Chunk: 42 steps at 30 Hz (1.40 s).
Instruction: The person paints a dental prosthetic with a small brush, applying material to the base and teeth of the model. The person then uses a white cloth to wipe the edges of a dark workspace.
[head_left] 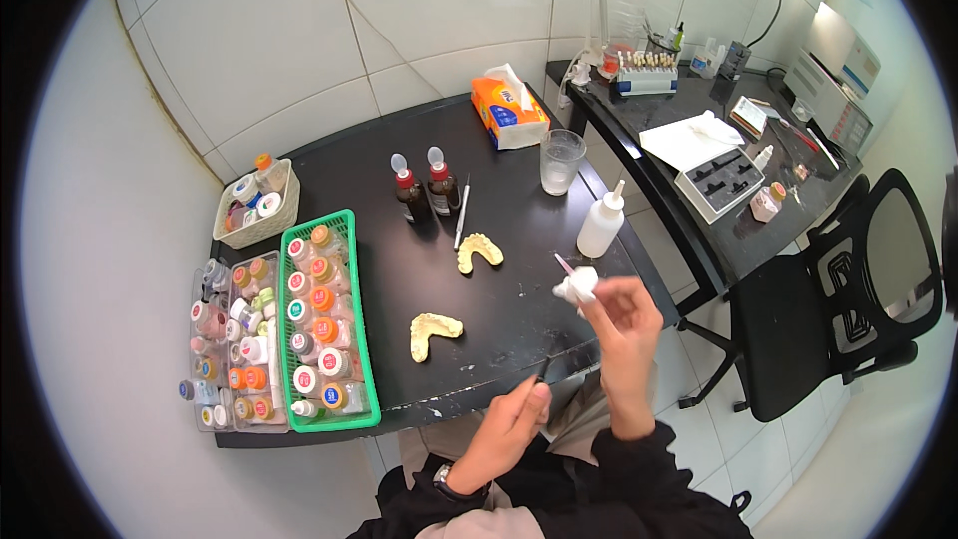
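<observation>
A small white dental cast (577, 288) sits right of centre in the frame, pinched in the right hand (624, 314) and lifted clear of the black bench (499, 180), tilted up, probably for a closer look. The left hand (514, 419), lower centre, has its grip closed on a thin dark tool (542, 371) near the bench edge. Two yellowish casts (479, 252) (433, 331) lie apart mid-bench, within easy reach; a green basket of small jars (344, 224) lines the left side.
</observation>
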Each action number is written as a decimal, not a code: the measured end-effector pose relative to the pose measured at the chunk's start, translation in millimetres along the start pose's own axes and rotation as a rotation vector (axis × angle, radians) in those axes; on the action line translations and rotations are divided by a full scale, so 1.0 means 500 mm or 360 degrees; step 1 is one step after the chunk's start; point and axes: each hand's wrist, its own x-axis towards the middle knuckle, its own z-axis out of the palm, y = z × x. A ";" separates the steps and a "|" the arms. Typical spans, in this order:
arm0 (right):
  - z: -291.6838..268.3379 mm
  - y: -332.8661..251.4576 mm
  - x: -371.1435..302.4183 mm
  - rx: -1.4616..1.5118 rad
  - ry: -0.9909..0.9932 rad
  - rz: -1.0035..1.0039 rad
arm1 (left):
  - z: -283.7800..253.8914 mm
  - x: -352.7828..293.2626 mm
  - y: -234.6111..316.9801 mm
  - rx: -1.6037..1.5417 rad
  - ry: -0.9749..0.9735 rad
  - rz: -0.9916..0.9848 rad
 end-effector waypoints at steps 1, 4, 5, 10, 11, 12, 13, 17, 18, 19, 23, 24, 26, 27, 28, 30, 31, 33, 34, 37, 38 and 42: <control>0.010 0.011 0.024 -0.0389 -0.0150 -0.0095 | -0.010 -0.004 0.004 -0.0155 0.0039 -0.0027; 0.033 0.052 0.062 -0.1294 -0.0449 -0.0288 | -0.041 -0.007 0.032 -0.0542 0.0140 -0.0037; 0.032 0.072 0.067 -0.1425 -0.0454 -0.0560 | -0.045 -0.001 0.047 -0.0617 0.0165 0.0008; 0.018 0.001 -0.013 -0.0830 -0.0654 -0.0294 | -0.046 0.008 0.060 -0.0757 0.0426 0.0356; 0.021 -0.029 -0.052 -0.0627 -0.0922 0.0237 | -0.039 0.012 0.055 -0.0780 0.0575 0.0556; 0.017 -0.043 -0.088 -0.0575 -0.1133 0.0354 | -0.038 0.024 0.047 -0.0467 0.0663 0.0784; 0.015 -0.031 -0.125 -0.0573 -0.1281 0.0318 | -0.035 0.026 0.042 -0.0364 0.0612 0.0821; -0.003 -0.008 -0.211 -0.0454 -0.0747 0.0520 | 0.037 0.010 0.057 -0.0329 0.0330 0.0636; -0.013 -0.017 -0.216 -0.0422 -0.0679 0.0597 | 0.037 0.018 0.045 -0.0409 0.0120 0.0624; -0.016 -0.008 -0.229 -0.0242 -0.0608 0.0539 | 0.035 0.024 0.042 -0.0484 -0.0089 0.0598; -0.053 -0.010 -0.233 -0.0515 -0.0433 0.0152 | 0.120 0.039 0.097 -0.0471 0.0004 0.0721; -0.060 -0.014 -0.234 -0.0468 -0.0382 0.0169 | 0.139 0.042 0.113 -0.0403 0.0137 0.0739; -0.074 -0.032 -0.231 -0.0459 -0.0282 0.0118 | 0.154 0.055 0.109 -0.0391 0.0007 0.0742; -0.080 -0.047 -0.223 -0.0490 -0.0235 0.0046 | 0.164 0.062 0.112 -0.0395 -0.0019 0.0769; -0.085 -0.056 -0.218 -0.0517 -0.0185 -0.0028 | 0.174 0.068 0.116 -0.0393 -0.0046 0.0798; -0.096 -0.057 -0.216 -0.0582 -0.0066 -0.0102 | 0.204 0.072 0.120 -0.0458 0.0003 0.0787; -0.100 -0.058 -0.217 -0.0609 -0.0010 -0.0134 | 0.219 0.073 0.121 -0.0486 0.0033 0.0779; -0.107 -0.059 -0.217 -0.0521 0.0019 -0.0038 | 0.239 0.077 0.124 -0.0457 0.0081 0.0824; -0.115 -0.061 -0.217 -0.0490 0.0038 0.0014 | 0.250 0.080 0.123 -0.0456 0.0099 0.0839; -0.149 -0.052 -0.204 -0.0700 -0.0100 -0.0094 | 0.274 0.091 0.127 -0.0469 0.0137 0.0848; -0.161 -0.057 -0.200 -0.0424 -0.0206 0.0065 | 0.277 0.093 0.128 -0.0470 0.0126 0.0842; -0.196 -0.083 -0.187 0.0480 -0.0441 0.0526 | 0.289 0.097 0.140 -0.0433 0.0060 0.0831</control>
